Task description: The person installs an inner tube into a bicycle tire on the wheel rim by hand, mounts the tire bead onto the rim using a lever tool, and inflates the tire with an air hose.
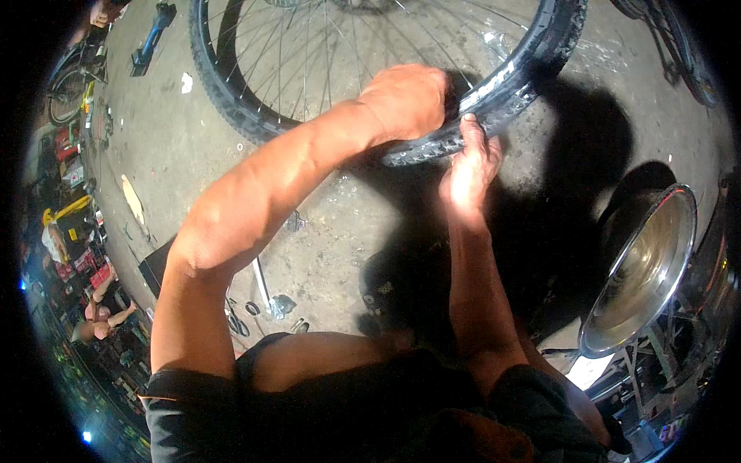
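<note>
A bicycle wheel (328, 54) with thin spokes is at the top of the view, its near edge raised in front of me. Round its rim runs a black knobby bicycle tyre (559, 38), wet or shiny on the right. My left hand (405, 100) is closed in a fist at the near inner side of the rim; its fingertips, and anything in them, are hidden. Just right of it, my right hand (472, 166) grips the tyre from the near side, thumb on top and fingers underneath.
A round metal basin (644, 266) stands at the right. On the concrete floor (332, 231) lie a metal tool (262, 285) and small parts near my legs. A blue tool (150, 38) is at upper left. Another person (100, 324) and clutter line the left edge.
</note>
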`<state>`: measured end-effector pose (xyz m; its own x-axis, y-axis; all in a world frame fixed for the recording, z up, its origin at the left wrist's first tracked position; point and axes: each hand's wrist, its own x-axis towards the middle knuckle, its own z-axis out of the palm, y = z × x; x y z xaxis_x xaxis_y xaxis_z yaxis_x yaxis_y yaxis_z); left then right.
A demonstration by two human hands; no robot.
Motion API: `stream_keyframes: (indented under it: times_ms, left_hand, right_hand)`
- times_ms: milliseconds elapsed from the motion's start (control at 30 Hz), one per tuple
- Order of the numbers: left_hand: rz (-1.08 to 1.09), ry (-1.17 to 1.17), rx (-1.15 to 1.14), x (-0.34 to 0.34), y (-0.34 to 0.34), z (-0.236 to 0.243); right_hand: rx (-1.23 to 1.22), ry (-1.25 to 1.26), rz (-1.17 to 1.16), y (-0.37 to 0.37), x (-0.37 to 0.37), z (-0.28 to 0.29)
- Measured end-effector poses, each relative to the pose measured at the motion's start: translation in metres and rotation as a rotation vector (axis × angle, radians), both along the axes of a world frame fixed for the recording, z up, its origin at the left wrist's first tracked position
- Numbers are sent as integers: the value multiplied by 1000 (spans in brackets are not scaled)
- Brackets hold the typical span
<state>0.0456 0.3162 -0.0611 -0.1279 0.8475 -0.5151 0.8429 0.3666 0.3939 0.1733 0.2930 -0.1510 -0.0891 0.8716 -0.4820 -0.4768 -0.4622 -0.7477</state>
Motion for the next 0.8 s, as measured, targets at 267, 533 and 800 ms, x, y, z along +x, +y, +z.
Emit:
stream_keyframes:
  times_ms: [267,533,800]
  left_hand:
    - [-118,31,83,-12,-7,-25]
    - [-184,68,38,-7,4,-6]
    - [-213,99,-33,-2,2,5]
  right_hand:
    - [-11,-125,12,-4,-2,2]
    - [65,-95,28,2,-1,0]
    - [35,-84,40,-3,1,-2]
